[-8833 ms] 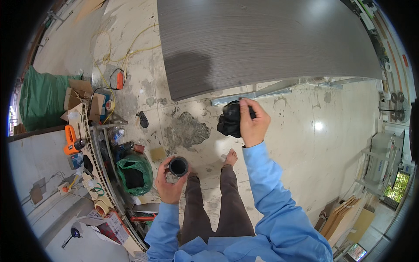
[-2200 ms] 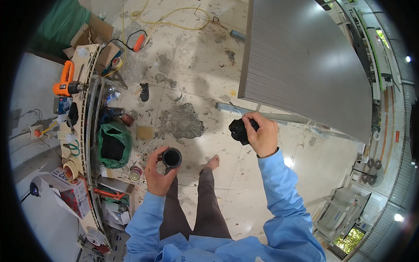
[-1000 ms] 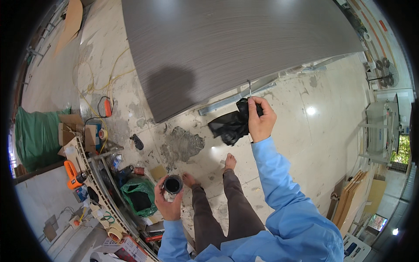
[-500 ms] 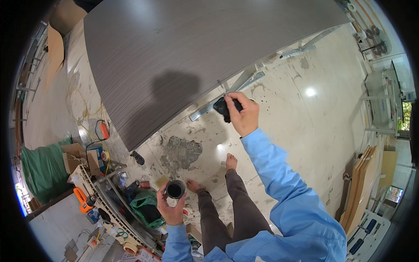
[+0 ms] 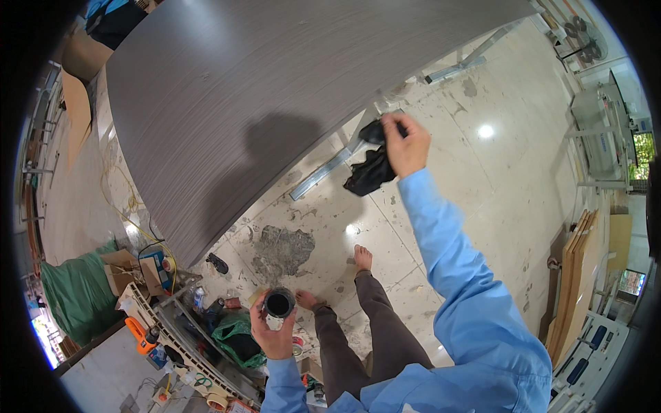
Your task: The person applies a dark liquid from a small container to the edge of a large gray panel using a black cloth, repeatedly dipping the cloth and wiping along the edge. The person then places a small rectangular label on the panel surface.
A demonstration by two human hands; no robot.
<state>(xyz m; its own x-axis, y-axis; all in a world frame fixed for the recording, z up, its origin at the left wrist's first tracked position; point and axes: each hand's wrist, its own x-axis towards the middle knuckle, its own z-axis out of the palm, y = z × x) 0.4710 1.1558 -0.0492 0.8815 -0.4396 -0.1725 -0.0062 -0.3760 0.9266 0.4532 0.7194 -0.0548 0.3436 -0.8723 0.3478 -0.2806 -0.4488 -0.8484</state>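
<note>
My left hand (image 5: 274,336) is wrapped round a small open cup (image 5: 279,304) with dark contents, held low near my feet. Pinched in my right hand (image 5: 409,144) is a black cloth (image 5: 372,172), which hangs loosely below the fingers. The right hand is off the near right edge of a large dark grey wood-grain panel (image 5: 227,89), and the cloth does not appear to touch it. A silver metal leg (image 5: 320,172) shows under the panel edge behind the cloth.
My bare feet (image 5: 363,258) stand on a pale, stained floor with a rough grey patch (image 5: 284,249). At lower left are a cluttered bench with an orange tool (image 5: 140,335) and a green bag (image 5: 82,296). Boards (image 5: 573,279) lean at the right, below a fan (image 5: 584,38).
My right hand has moved up and to the right. The black cloth, bunched before, now hangs down more loosely. My left hand still holds the cup, and the view has shifted slightly.
</note>
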